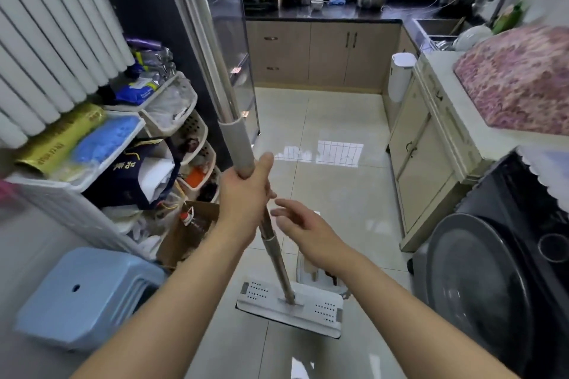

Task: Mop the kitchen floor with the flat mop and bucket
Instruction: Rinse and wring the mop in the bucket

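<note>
Left hand (243,194) gripped the mop handle (235,144), right hand (295,224) hung open just beside it, mop head (289,308) flat on the tile floor (338,194)

Single head-worn view, looking forward and down, hands close below

Left hand (244,194) is curled in a fist-like grip; right hand (300,224) hovers beside it, fingers relaxed.
</note>
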### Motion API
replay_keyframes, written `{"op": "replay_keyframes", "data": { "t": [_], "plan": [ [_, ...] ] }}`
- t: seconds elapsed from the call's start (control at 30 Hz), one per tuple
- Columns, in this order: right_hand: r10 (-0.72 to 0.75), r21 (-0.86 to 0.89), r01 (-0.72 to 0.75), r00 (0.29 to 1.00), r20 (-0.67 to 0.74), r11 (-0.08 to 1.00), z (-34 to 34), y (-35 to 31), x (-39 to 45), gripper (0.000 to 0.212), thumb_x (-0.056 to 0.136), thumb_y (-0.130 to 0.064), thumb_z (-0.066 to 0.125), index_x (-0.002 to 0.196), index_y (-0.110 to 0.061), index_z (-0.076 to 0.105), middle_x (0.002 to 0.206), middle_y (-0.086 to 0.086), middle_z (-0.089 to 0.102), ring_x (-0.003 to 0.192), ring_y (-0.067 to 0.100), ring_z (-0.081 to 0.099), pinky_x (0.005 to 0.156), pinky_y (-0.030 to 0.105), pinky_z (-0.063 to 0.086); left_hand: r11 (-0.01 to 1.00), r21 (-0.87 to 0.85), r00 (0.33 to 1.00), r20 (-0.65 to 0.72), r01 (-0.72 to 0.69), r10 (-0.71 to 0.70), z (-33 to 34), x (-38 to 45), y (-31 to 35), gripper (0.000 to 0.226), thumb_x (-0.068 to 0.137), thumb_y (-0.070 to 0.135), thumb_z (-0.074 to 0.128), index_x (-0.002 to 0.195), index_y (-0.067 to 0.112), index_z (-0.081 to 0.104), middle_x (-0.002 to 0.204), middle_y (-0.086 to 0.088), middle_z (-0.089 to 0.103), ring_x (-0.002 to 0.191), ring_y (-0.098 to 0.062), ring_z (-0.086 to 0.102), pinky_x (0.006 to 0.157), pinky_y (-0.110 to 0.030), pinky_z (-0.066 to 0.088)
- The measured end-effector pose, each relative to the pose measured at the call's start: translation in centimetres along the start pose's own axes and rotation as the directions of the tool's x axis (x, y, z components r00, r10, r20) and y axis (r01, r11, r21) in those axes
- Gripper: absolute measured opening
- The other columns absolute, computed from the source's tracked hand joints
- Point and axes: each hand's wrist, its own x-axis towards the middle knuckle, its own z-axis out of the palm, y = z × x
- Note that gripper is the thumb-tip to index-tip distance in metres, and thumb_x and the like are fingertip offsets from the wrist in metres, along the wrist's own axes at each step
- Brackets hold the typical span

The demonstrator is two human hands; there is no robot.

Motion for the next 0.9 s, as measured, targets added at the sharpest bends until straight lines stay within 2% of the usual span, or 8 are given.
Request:
{"op": "replay_keyframes", "data": {
  "t": [0.1, 0.2, 0.37, 0.53, 0.63, 0.7, 0.8, 0.9],
  "plan": [
    [0.362, -0.215, -0.394, 0.916, -0.173, 0.894, -3.8, 9.8, -4.0, 0.047, 0.105, -0.037, 0.052, 0.149, -0.019, 0.049, 0.146, 0.002, 0.059, 0.131, 0.019, 0.057, 0.108, 0.032, 0.044, 0.989, -0.13, 0.993, -0.096, -0.076, 0.064, 1.0, 0.5, 0.8, 0.035, 0.082, 0.038, 0.072, 0.059, 0.014, 0.061, 0.047, 0.006, 0.04, 0.041, -0.011, 0.041, 0.047, -0.027, 0.045],
    [0.737, -0.207, -0.754, 0.655, -0.167, 0.624, -5.0, 18.8, -9.3, 0.066, 0.107, -0.042, 0.047, 0.157, -0.002, 0.031, 0.16, 0.017, 0.041, 0.143, 0.033, 0.044, 0.112, 0.036, 0.039, 0.974, -0.207, 0.991, -0.115, -0.095, 0.072, 2.2, 0.9, 2.6, 0.035, 0.08, 0.028, 0.07, 0.054, 0.025, 0.047, 0.048, 0.002, 0.034, 0.042, -0.016, 0.033, 0.046, -0.028, 0.039],
    [0.833, 0.284, -0.786, 0.54, -0.117, 0.55, -4.7, 23.3, -12.1, 0.083, 0.103, -0.05, 0.052, 0.163, -0.008, 0.014, 0.17, 0.01, 0.022, 0.152, 0.034, 0.03, 0.12, 0.046, 0.032, 0.953, -0.275, 0.992, -0.026, -0.124, 0.121, 3.7, 1.5, 7.7, 0.041, 0.085, 0.019, 0.063, 0.053, 0.024, 0.038, 0.047, 0.001, 0.026, 0.04, -0.02, 0.022, 0.049, -0.029, 0.034],
    [0.744, 0.583, -0.532, 0.636, -0.205, 0.615, -6.6, 23.9, -9.7, 0.035, 0.104, -0.025, 0.059, 0.135, -0.008, 0.06, 0.12, 0.009, 0.07, 0.1, 0.026, 0.065, 0.08, 0.038, 0.055, 0.956, -0.269, 0.99, 0.03, -0.121, 0.134, 4.4, 2.0, 12.1, 0.039, 0.083, 0.023, 0.06, 0.052, 0.023, 0.037, 0.043, 0.004, 0.023, 0.039, -0.018, 0.021, 0.049, -0.029, 0.034],
    [0.645, 0.401, -0.506, 0.625, -0.439, 0.763, -7.0, 22.4, -8.0, 0.017, 0.096, -0.016, 0.068, 0.112, -0.013, 0.065, 0.107, 0.008, 0.071, 0.09, 0.022, 0.064, 0.075, 0.034, 0.049, 0.958, -0.259, 0.992, -0.065, -0.126, 0.113, 5.4, 1.6, 11.9, 0.041, 0.085, 0.02, 0.059, 0.052, 0.023, 0.035, 0.045, 0.003, 0.023, 0.041, -0.019, 0.019, 0.049, -0.03, 0.03],
    [0.527, 0.234, -0.476, 0.704, -0.477, 0.848, -6.0, 19.8, -6.6, 0.016, 0.091, -0.019, 0.073, 0.104, -0.022, 0.064, 0.102, 0.0, 0.072, 0.086, 0.017, 0.064, 0.071, 0.029, 0.045, 0.959, -0.251, 0.985, -0.144, -0.131, 0.097, 6.4, 1.2, 10.8, 0.041, 0.085, 0.017, 0.058, 0.053, 0.023, 0.034, 0.046, 0.001, 0.022, 0.042, -0.02, 0.017, 0.049, -0.03, 0.028],
    [0.37, 0.021, -0.389, 0.855, -0.363, 0.921, -4.2, 16.1, -4.5, 0.013, 0.089, -0.024, 0.074, 0.099, -0.032, 0.068, 0.089, -0.017, 0.07, 0.084, 0.011, 0.065, 0.063, 0.019, 0.041, 0.962, -0.24, 0.974, -0.212, -0.127, 0.075, 9.2, 0.3, 8.2, 0.038, 0.079, 0.015, 0.06, 0.051, 0.026, 0.036, 0.046, 0.002, 0.026, 0.04, -0.019, 0.022, 0.046, -0.028, 0.031],
    [0.387, -0.111, -0.413, 0.9, -0.197, 0.904, -5.1, 14.3, -3.2, 0.02, 0.095, -0.019, 0.066, 0.115, -0.02, 0.069, 0.099, -0.004, 0.069, 0.09, 0.015, 0.06, 0.077, 0.023, 0.041, 0.972, -0.191, 0.969, -0.229, -0.138, 0.093, 11.6, -0.4, 5.8, 0.034, 0.076, 0.018, 0.06, 0.049, 0.026, 0.04, 0.046, 0.001, 0.031, 0.041, -0.018, 0.028, 0.045, -0.029, 0.037]
  ]
}}
